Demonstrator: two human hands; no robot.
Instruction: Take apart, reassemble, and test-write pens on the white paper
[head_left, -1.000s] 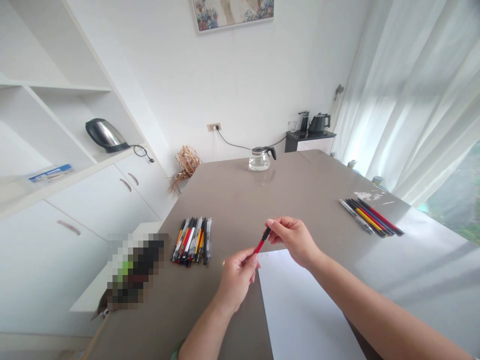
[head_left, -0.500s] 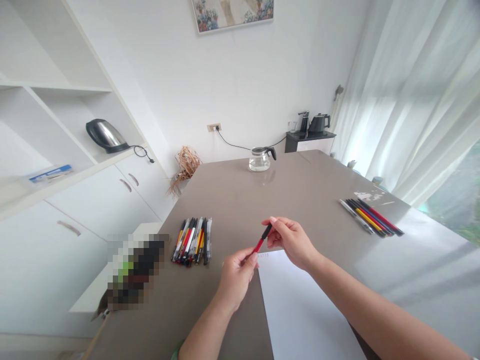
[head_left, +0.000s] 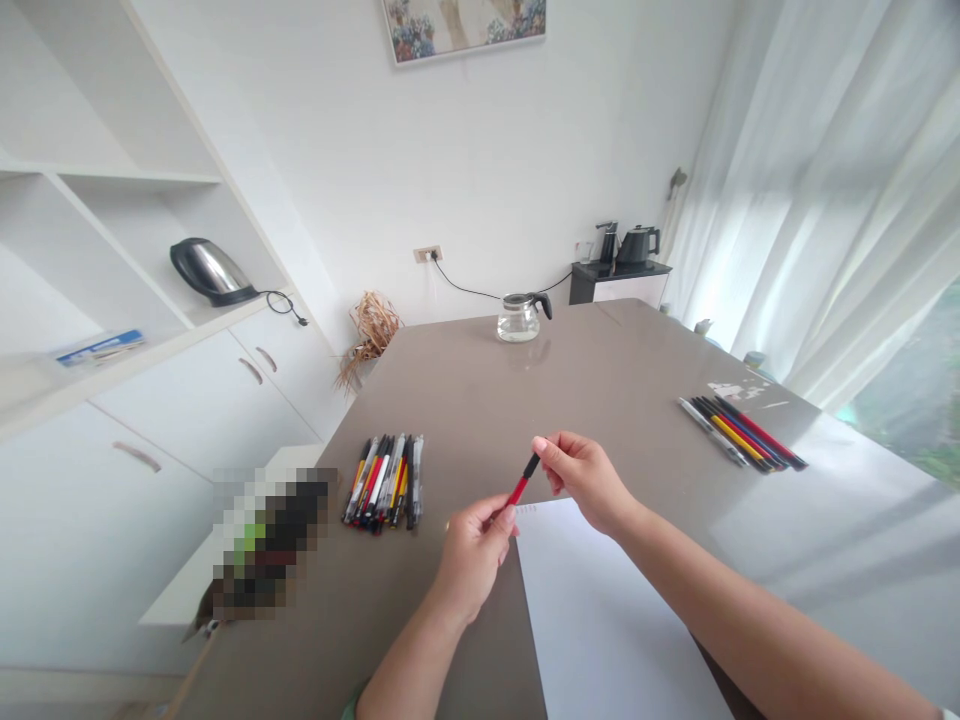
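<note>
A red pen (head_left: 519, 488) with a black cap end is held between both hands above the table (head_left: 615, 380). My left hand (head_left: 474, 555) is closed round the red barrel. My right hand (head_left: 585, 478) pinches the black end with fingertips. Just below the hands lies a white sheet of paper (head_left: 600, 620). A bundle of several pens (head_left: 385, 480) lies to the left of my left hand. A second row of pens (head_left: 742, 432) lies far to the right.
A glass pot (head_left: 521, 316) stands at the table's far edge. White cabinets and shelves with a steel kettle (head_left: 206, 270) run along the left. A blurred dark object (head_left: 262, 540) sits by the left table edge. Curtains hang on the right.
The two hands and the pen have hardly moved; my right hand's fingertips have shifted slightly on the black end.
</note>
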